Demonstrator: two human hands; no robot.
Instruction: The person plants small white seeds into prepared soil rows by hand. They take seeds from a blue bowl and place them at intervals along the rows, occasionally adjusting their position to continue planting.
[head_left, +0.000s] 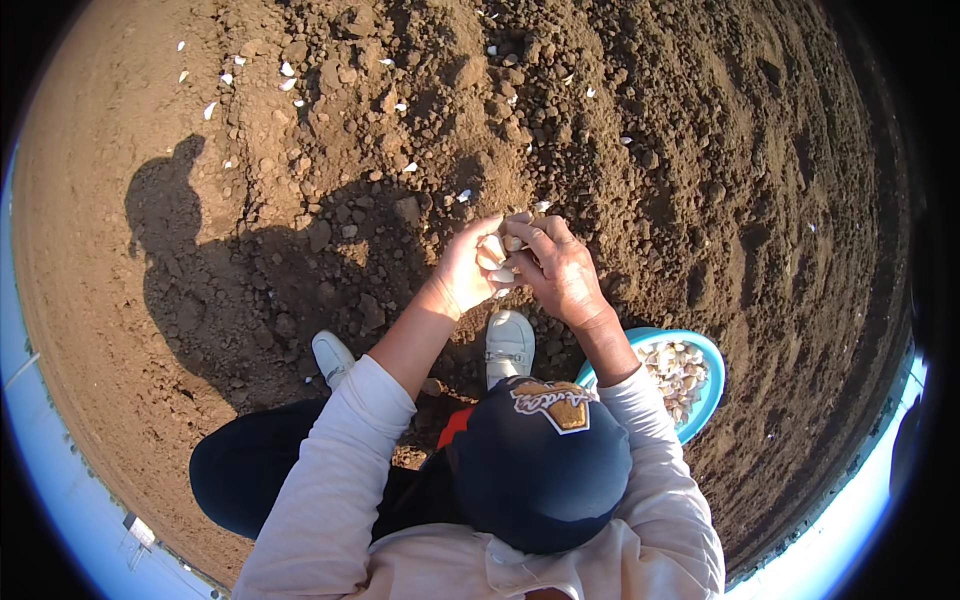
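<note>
My left hand is cupped around several garlic cloves, which lie in its palm above the soil. My right hand meets it from the other side, its thumb and fingers bent around a clove at the edge of the pile. Part of the left fingers is hidden behind the cloves and the right hand. By my right forearm stands a light blue plastic tub holding many more garlic cloves.
Loose cloves, such as one garlic clove, lie scattered over the cloddy tilled soil. My white shoes rest on the ground below my hands. A dark cap covers part of the lower view. My shadow falls to the left.
</note>
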